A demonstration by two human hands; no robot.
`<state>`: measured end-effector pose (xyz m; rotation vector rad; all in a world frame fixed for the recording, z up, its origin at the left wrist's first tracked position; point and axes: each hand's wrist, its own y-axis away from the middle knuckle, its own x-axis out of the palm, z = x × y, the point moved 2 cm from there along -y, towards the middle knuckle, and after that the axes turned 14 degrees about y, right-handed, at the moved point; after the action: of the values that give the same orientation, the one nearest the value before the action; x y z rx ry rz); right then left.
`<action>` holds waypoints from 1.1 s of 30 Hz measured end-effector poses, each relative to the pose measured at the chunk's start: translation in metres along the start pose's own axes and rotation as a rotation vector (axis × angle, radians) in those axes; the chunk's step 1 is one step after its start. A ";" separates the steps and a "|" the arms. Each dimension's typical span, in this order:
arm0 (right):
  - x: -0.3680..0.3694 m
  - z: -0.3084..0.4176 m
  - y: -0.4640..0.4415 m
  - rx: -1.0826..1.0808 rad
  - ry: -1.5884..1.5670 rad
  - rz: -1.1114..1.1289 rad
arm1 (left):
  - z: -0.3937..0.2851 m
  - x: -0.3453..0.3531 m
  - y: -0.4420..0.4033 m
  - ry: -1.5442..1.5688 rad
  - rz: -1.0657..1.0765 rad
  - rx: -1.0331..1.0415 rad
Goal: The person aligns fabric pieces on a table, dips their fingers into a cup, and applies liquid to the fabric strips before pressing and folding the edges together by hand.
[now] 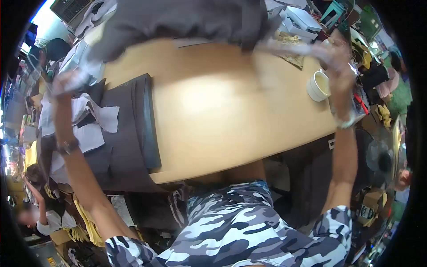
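Note:
A large dark grey cloth (187, 22) is spread in the air over the far side of the table, blurred by motion. At its right end, a pale strip (293, 47) runs into my right hand (339, 58), whose fingers are closed on it. My left hand (70, 82) is raised at the far left, closed around a pale end of the same cloth; its fingers are smeared. Below the left hand lie stacked dark fabric pieces (124, 129) with pale cloth pieces (89, 135) on top. A white cup (318, 86) stands near my right wrist.
The wooden table (213, 120) has a curved near edge. A dark flat board-like edge (151, 124) borders the fabric stack. White boxes (302, 22) and a patterned yellowish cloth (293, 55) lie at the back right. Another person (38, 213) is at the lower left.

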<state>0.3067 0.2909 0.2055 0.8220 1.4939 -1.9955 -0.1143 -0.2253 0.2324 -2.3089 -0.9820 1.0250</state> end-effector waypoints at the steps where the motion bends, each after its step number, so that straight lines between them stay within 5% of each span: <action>1: 0.012 0.011 0.031 0.004 -0.015 0.043 | -0.008 0.038 0.029 0.188 0.096 -0.050; 2: 0.023 0.021 0.062 0.006 -0.029 0.086 | 0.028 0.046 0.064 0.355 0.222 -0.144; 4: 0.046 0.044 0.120 -0.020 -0.011 0.163 | -0.005 0.104 0.108 0.135 0.179 -0.525; 6: 0.061 0.058 0.157 -0.058 0.010 0.243 | -0.030 0.134 0.119 -0.167 0.277 -0.431; 8: 0.060 0.072 0.169 -0.061 -0.003 0.230 | -0.026 0.124 0.125 -0.013 0.241 -0.441; 11: 0.058 0.078 0.173 -0.041 -0.049 0.209 | -0.072 0.137 0.079 -0.749 0.268 -0.384; 14: 0.062 0.080 0.177 -0.011 -0.046 0.178 | -0.121 0.209 0.026 -0.519 0.190 -0.071; 17: 0.067 0.081 0.182 -0.017 0.008 0.148 | -0.136 0.317 0.010 0.010 0.471 0.057; 20: 0.069 0.080 0.186 0.018 -0.006 0.130 | -0.129 0.428 0.004 0.204 0.649 0.239; 21: 0.066 0.082 0.184 0.045 -0.004 0.163 | -0.122 0.451 -0.003 0.089 0.725 0.126; 26: 0.065 0.081 0.190 0.067 -0.005 0.213 | -0.045 0.489 -0.034 -0.285 0.436 0.220; 28: 0.065 0.082 0.190 0.055 0.000 0.221 | -0.021 0.480 -0.047 -0.353 0.390 0.066; 33: 0.060 0.084 0.192 0.005 -0.015 0.267 | 0.020 0.467 -0.059 0.070 0.160 -0.138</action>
<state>0.3878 0.1568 0.0544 0.9522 1.2959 -1.8045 0.0674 0.1641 0.0403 -2.5533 -0.8777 0.9567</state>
